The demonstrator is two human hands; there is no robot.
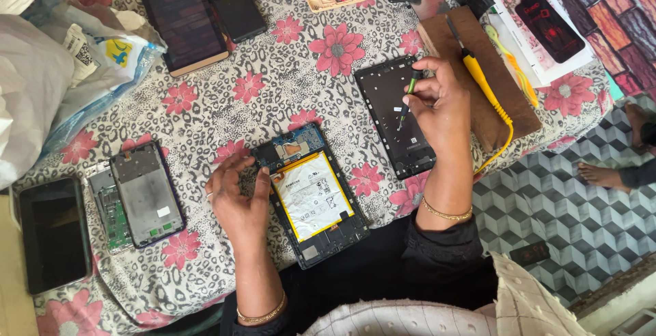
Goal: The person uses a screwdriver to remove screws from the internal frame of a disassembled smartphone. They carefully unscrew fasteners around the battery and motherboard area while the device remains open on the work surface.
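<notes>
Now R hand (441, 104) fingers pinch 1 screwdriver (408, 97); L hand (238, 199) fingers loose by 1 opened tablet (311, 196).

Screwdriver (408, 97) tip too small to tell. Opened tablet (311, 196) left edge partly hidden by left hand (239, 199). Plastic bag (34, 70) cut off at left edge. Co-worker's foot (601, 174) cut off at right edge.

Dark screens and bright packaging ring an opened tablet (311, 196) with a white, yellow-edged battery label.

Far beyond the left hand (239, 199) lies a gold-framed dark screen (184, 23); beyond the right hand (441, 104), a white box (547, 32) picturing a red phone.
</notes>
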